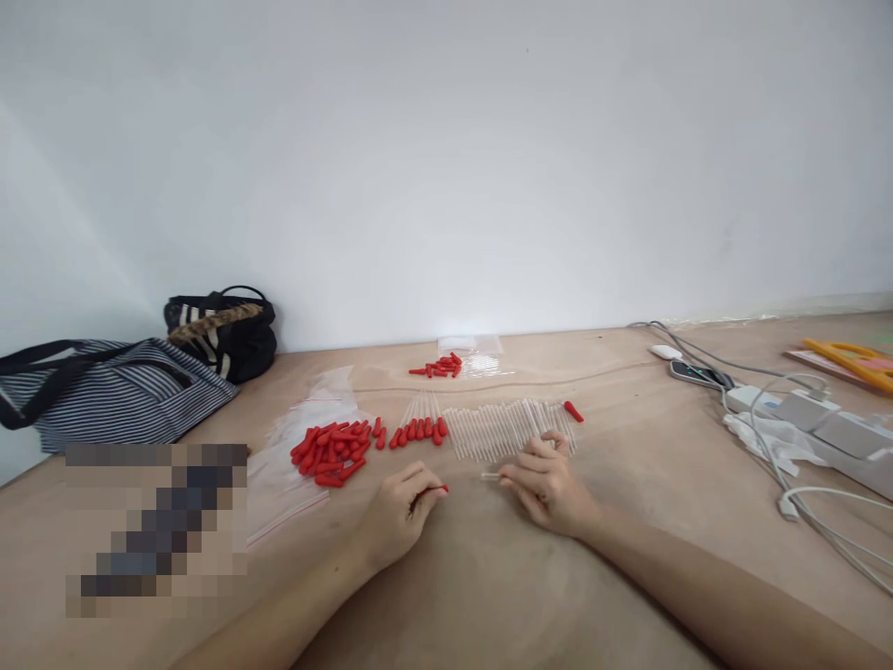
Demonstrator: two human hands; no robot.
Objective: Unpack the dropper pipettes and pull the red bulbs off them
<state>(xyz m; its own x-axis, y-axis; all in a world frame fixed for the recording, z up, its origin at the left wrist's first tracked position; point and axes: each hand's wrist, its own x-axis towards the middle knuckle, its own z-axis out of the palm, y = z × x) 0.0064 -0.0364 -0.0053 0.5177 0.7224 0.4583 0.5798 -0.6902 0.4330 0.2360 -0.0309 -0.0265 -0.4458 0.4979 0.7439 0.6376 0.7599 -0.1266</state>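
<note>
My left hand (401, 512) is closed around a red rubber dropper bulb (445, 488), of which only the end shows past the fingertips. Between the fingers of my right hand (553, 489) a thin clear dropper tube (489, 476) points left, towards that bulb but apart from it. Just beyond my hands lies a row of clear tubes (488, 433). To its left are several droppers (420, 428) with red bulbs fitted on tubes. A heap of loose red bulbs (331, 449) lies further left, and one red bulb (573, 411) sits at the row's right end.
Plastic zip bags (286, 502) lie under and beside the heap. Smaller red bulbs (439, 367) and more tubes (485, 365) are near the wall. A striped bag (132, 391) and a black bag (244, 340) stand left; a power strip (816, 423) with cables lies right.
</note>
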